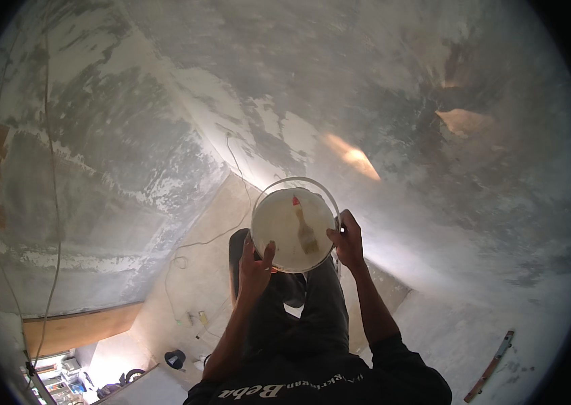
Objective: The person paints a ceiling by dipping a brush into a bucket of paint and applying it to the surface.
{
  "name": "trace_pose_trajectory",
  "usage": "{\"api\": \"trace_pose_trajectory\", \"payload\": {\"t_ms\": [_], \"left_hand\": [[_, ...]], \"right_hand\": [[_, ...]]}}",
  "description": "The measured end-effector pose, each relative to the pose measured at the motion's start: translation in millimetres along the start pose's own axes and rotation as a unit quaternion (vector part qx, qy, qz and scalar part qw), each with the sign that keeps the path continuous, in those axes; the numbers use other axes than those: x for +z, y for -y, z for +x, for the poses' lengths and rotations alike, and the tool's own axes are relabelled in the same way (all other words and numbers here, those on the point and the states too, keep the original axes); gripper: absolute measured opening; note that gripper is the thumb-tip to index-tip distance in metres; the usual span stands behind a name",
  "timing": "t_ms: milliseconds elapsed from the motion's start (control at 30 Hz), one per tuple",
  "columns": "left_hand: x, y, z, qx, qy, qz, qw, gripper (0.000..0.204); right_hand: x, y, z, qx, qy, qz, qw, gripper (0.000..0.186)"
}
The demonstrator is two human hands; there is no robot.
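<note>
A round whitish bucket is between my hands, in front of my knees. Its pale bail handle arcs around the far rim. On the pale round surface within the rim lies a paintbrush, its red-tipped wooden handle pointing away from me and its bristles toward my right hand. Whether that surface is a lid or the contents, I cannot tell. My left hand grips the near left side, thumb over the rim. At the right side, my right hand is closed on the edge, with its thumb on top.
Grey, patchily plastered walls meet in a corner ahead. A thin cable trails over the floor; another hangs at left. A wooden board, dark cap-like object and clutter lie lower left. A long narrow bar is lower right.
</note>
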State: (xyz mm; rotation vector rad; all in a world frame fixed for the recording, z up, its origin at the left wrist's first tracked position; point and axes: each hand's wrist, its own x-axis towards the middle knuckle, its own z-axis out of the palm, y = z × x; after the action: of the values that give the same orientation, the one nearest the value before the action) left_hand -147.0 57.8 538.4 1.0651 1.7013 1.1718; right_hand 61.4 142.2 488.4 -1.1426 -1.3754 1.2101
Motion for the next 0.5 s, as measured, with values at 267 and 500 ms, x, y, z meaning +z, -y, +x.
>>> {"api": "trace_pose_trajectory", "payload": {"t_ms": [267,500], "left_hand": [[-32,7,-23,0.019,0.002,0.014,1.000,0.051],[-40,-17,-47,0.027,-0.049,0.019,0.998,0.057]], "right_hand": [[18,33,-43,-0.032,-0.035,0.009,0.999,0.024],[18,37,-55,0.023,-0.007,0.064,0.998,0.018]]}}
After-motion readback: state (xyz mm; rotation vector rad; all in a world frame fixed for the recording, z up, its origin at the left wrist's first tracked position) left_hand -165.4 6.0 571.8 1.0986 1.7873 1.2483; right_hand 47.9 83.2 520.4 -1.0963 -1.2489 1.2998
